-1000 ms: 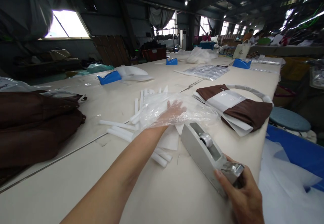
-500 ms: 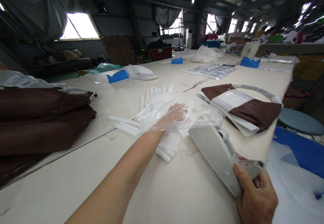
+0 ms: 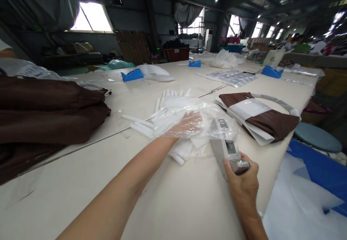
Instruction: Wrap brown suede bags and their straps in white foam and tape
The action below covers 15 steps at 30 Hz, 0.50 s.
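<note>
Grey tape dispenser [image 3: 220,146] in right hand [image 3: 244,180], blurred lettering [image 3: 34,71] on leftmost plastic [image 3: 16,67]

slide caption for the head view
Left hand beneath clear plastic, right hand gripping a grey tape dispenser.

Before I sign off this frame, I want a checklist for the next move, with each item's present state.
1. Right hand gripping the grey tape dispenser: ok.
2. Left hand under the clear plastic film, fingers spread: ok.
3. Dispenser's far end clear of the film: not ok, film lies over it.
4. Loose end of the tape ready: cannot tell, too small to make out.
5. White strips neatly lined up: not ok, they lie scattered.
6. Folded brown bag apart from the dispenser: ok.
</note>
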Each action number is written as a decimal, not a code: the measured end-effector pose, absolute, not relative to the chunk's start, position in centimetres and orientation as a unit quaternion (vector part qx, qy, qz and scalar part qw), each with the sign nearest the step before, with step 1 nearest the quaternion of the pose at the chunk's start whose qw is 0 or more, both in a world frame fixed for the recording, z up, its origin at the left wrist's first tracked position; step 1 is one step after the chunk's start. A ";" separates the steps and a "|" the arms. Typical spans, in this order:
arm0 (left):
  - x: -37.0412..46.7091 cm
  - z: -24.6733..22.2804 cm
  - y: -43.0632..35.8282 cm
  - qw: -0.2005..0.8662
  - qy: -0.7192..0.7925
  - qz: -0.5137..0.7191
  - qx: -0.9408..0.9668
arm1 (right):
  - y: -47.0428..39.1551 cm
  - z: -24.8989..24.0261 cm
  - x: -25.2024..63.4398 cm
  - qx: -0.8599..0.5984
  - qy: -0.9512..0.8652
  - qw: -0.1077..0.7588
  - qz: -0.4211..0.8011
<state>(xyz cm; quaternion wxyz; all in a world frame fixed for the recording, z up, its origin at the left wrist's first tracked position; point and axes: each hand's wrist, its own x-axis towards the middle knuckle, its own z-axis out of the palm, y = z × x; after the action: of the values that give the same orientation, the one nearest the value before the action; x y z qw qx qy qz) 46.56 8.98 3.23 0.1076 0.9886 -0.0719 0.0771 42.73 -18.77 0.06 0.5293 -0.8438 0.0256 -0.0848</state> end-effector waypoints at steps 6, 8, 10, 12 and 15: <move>42.1 3.7 5.6 0.092 -0.036 0.067 0.993 | -18.7 0.4 42.8 -0.842 0.031 0.535 -0.063; 37.3 3.2 4.6 0.091 -0.039 0.069 0.993 | -18.7 0.3 43.0 -0.841 0.032 0.538 -0.057; 31.3 2.2 4.1 0.089 -0.046 0.083 0.991 | -19.0 0.5 43.0 -0.838 0.023 0.543 -0.047; 24.8 0.9 4.1 0.086 -0.038 0.116 0.989 | -19.7 1.0 42.5 -0.838 -0.018 0.541 -0.071; 15.5 -1.5 5.0 0.068 0.048 0.168 0.982 | -20.7 2.0 40.4 -0.817 -0.136 0.514 -0.223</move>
<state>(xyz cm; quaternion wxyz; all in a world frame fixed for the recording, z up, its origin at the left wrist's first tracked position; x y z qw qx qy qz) 15.50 5.05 -1.47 0.0684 0.9822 0.0476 0.1683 40.37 -20.68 1.97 0.5144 -0.8168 -0.1363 -0.2229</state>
